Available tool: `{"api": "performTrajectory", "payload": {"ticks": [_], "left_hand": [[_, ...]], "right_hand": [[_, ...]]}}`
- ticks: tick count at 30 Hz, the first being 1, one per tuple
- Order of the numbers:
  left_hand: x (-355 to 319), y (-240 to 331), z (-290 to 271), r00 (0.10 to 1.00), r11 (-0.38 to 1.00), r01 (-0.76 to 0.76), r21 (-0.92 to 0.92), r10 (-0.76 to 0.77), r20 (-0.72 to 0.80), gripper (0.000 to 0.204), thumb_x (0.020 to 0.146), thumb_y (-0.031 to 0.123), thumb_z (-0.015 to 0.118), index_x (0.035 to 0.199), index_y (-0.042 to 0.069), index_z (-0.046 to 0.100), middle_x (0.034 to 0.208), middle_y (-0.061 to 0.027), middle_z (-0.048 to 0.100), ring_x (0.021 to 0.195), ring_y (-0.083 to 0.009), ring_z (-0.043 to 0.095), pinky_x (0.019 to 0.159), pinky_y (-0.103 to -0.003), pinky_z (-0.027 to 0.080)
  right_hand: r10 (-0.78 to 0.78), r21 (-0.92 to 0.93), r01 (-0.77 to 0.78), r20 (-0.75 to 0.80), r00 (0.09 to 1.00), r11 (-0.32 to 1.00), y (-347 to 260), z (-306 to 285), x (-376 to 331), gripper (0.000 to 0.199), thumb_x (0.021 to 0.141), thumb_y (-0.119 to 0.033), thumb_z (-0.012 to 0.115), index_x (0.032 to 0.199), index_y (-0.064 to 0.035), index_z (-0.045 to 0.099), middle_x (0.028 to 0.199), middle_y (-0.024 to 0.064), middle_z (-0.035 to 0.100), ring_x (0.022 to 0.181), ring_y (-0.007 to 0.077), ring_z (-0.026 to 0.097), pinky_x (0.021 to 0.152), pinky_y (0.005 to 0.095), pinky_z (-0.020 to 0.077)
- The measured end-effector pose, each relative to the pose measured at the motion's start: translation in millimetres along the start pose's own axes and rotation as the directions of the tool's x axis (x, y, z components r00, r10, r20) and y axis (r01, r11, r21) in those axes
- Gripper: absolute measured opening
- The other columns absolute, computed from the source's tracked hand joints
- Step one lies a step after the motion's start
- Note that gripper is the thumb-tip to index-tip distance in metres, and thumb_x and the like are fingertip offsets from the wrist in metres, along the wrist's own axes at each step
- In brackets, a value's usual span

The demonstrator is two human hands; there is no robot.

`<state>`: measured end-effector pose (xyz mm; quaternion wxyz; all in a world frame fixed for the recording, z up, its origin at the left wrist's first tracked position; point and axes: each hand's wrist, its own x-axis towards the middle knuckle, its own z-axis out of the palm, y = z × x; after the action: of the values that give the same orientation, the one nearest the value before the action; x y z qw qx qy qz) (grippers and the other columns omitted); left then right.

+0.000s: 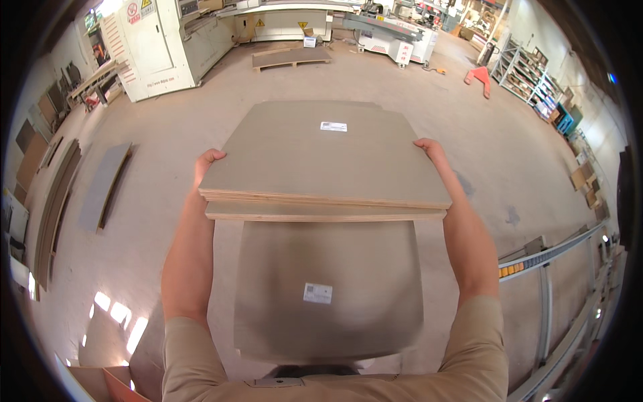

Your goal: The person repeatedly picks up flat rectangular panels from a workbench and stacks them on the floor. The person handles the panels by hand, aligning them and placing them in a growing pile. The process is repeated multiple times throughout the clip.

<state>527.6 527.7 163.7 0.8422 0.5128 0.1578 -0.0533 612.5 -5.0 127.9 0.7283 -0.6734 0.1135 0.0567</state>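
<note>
Between my two hands is a short stack of grey-brown plywood panels (321,161), with a white label (333,126) on its top face. The layers sit slightly out of line at the near edge. My left hand (210,158) is closed on the stack's left edge, the thumb on top and the fingers hidden below. On the right edge, my right hand (429,146) grips in the same way. Below and nearer to me lies another panel (328,254) of the same colour, bearing its own white label (317,293); the held stack covers its far end.
Flat boards (107,187) and a panel stack (57,201) lie on the floor at left. A roller conveyor (549,253) runs along the right. White machines (154,47), a low pallet (292,58), an orange-red pallet jack (478,79) and a rack (526,74) stand farther off.
</note>
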Motion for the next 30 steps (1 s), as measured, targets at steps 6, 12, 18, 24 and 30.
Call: {"api": "performTrajectory", "payload": {"ticks": [6,12,18,24,30], "left_hand": [[71,-3,-7,0.999,0.998,0.019,-0.058,-0.017,0.039,0.029,0.082,0.025,0.050,0.090,-0.001,0.061,0.087,-0.0126,0.063,0.074,-0.0246,0.058,0.069,-0.039,0.049],[103,-20,-38,0.962,0.802,-0.191,0.566,0.268,-0.054,0.060,0.094,0.046,0.047,0.130,-0.001,0.055,0.125,-0.0146,0.061,0.114,-0.0253,0.057,0.097,-0.038,0.045],[101,-68,-27,0.982,0.998,0.012,0.065,-0.024,0.187,0.066,0.099,0.053,0.039,0.142,0.004,0.044,0.140,-0.0121,0.051,0.124,-0.0250,0.051,0.104,-0.040,0.040],[105,-73,-12,0.989,0.998,-0.055,0.005,0.054,0.140,0.063,0.099,0.051,0.040,0.142,0.005,0.045,0.139,-0.0113,0.052,0.122,-0.0246,0.052,0.101,-0.038,0.042],[86,-79,-3,0.980,0.997,-0.003,0.072,-0.011,0.201,0.069,0.097,0.057,0.038,0.145,0.007,0.041,0.144,-0.0119,0.047,0.127,-0.0268,0.047,0.104,-0.041,0.040]], "right_hand": [[-0.091,-0.079,0.092,0.021,0.996,0.993,-2,4,58,0.028,0.087,-0.028,0.060,0.094,-0.0027,0.067,0.087,0.0110,0.068,0.071,0.0203,0.063,0.067,0.0347,0.0512],[0.076,-0.131,-0.081,-0.046,0.996,0.988,9,4,31,0.047,0.089,-0.037,0.058,0.123,-0.0052,0.060,0.115,0.0110,0.065,0.102,0.0215,0.061,0.085,0.0362,0.0491],[0.146,0.144,-0.153,0.057,0.988,0.978,38,19,-18,0.061,0.089,-0.050,0.058,0.134,-0.0090,0.054,0.129,0.0111,0.060,0.117,0.0229,0.056,0.099,0.0365,0.0435],[0.059,0.209,-0.054,-0.019,0.998,0.976,45,19,-18,0.049,0.088,-0.047,0.061,0.114,-0.0059,0.064,0.103,0.0086,0.067,0.093,0.0214,0.061,0.082,0.0355,0.0502],[0.072,0.309,-0.063,-0.020,0.997,0.949,58,-2,2,0.047,0.090,-0.046,0.058,0.113,-0.0053,0.064,0.106,0.0095,0.066,0.092,0.0218,0.062,0.082,0.0352,0.0508]]}}
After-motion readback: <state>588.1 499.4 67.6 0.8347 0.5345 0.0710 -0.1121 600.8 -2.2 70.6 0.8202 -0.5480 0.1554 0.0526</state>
